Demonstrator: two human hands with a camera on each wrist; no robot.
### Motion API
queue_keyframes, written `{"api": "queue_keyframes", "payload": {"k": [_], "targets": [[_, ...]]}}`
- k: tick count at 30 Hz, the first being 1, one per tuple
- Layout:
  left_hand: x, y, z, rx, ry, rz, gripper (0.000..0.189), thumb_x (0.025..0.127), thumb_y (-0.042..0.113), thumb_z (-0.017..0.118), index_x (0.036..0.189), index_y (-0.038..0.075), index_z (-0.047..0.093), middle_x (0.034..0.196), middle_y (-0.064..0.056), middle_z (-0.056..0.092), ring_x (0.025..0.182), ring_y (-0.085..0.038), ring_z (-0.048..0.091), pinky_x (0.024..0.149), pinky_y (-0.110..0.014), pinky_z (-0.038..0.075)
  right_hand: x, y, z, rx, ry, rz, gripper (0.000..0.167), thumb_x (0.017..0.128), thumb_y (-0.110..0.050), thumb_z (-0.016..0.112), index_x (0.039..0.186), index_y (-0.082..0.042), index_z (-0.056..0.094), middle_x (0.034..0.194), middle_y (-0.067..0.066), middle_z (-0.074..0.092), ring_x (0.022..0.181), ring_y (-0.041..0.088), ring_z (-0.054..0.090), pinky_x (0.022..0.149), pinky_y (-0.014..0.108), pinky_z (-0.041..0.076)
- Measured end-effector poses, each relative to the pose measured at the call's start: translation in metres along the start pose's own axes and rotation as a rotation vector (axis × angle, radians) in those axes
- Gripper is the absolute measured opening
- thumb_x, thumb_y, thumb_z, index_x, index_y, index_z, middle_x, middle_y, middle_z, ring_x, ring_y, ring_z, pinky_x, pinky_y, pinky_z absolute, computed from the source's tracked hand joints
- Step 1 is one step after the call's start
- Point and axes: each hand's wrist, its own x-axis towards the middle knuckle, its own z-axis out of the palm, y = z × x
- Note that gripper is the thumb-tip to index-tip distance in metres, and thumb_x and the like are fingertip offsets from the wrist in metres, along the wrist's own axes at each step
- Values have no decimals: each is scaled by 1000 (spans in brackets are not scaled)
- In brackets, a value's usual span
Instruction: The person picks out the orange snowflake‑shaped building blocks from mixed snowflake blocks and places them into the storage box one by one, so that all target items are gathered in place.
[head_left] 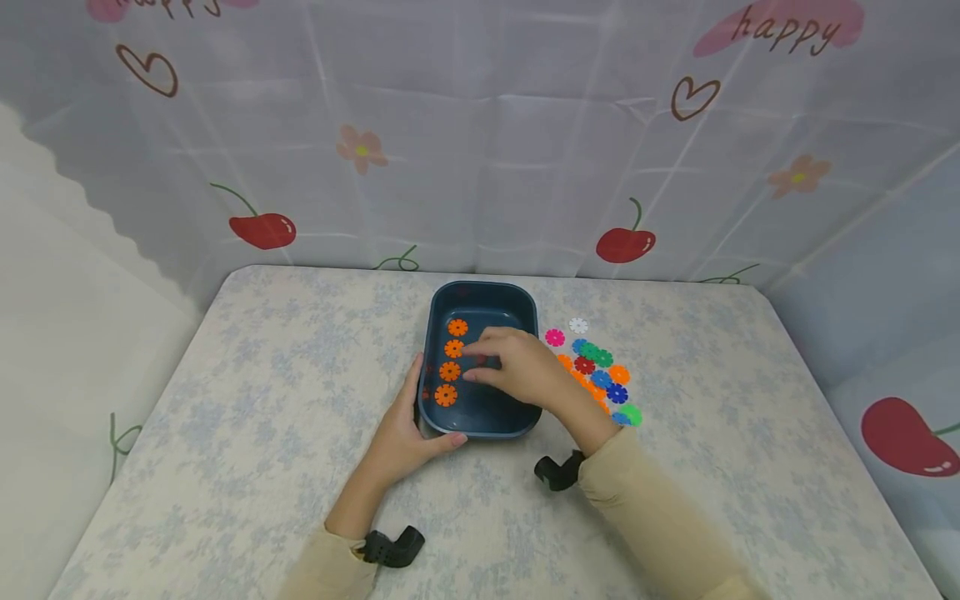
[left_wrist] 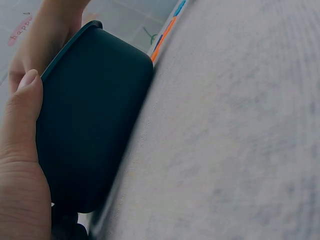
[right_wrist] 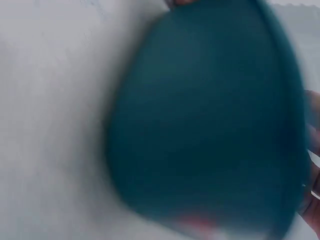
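Note:
A dark blue rectangular tub [head_left: 483, 427] stands on the table, with orange snowflake-shaped plastic discs [head_left: 446, 394] lined up in a column along its left side. My left hand [head_left: 397, 442] grips the tub's near left corner, the thumb along the near rim and the fingers at the left wall. In the left wrist view, the thumb [left_wrist: 31, 95] lies at the tub's rim. My right hand [head_left: 517, 362] reaches in over the right wall, thumb and fingers apart. Its index fingertip is right at an orange disc [head_left: 454, 348], the second from the far end.
Right of the tub lies a loose pile of coloured discs [head_left: 600, 379], partly behind my right wrist. A pink disc [head_left: 555, 337] and a white disc [head_left: 578, 325] lie at its far end. A printed curtain [head_left: 480, 167] hangs behind the table [head_left: 300, 400].

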Motion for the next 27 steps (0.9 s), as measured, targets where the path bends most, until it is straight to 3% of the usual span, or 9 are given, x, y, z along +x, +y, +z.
{"api": "queue_keyframes", "payload": {"k": [6,14,21,27], "targets": [[0,1,1,3,-2,-9,127,70,45,89,161,32,1,167,11,6,154,-21,15,121,-59,21,-35,16,-33,-20,90,65,36,87,-28,77,122,-18,73,88,-8,61,78,11,55,64,24,49],[-1,0,1,11,1,-18,127,70,45,89,161,34,1,167,11,6,154,-21,15,121,-59,21,-86,66,-57,-34,155,255,35,89,-23,76,122,-15,71,93,-3,62,79,15,52,63,26,48],[-1,0,1,16,1,-15,127,70,46,89,161,34,0,167,10,7,154,-22,15,120,-60,22,-115,116,-58,-33,69,483,42,93,-24,71,132,-10,63,106,9,62,81,21,50,64,29,46],[-1,-1,0,4,0,-8,127,71,44,89,160,35,0,167,10,7,154,-22,15,120,-60,21,-127,141,-49,-27,-6,533,43,93,-21,70,132,-5,62,113,14,63,89,24,54,78,37,50]]}}
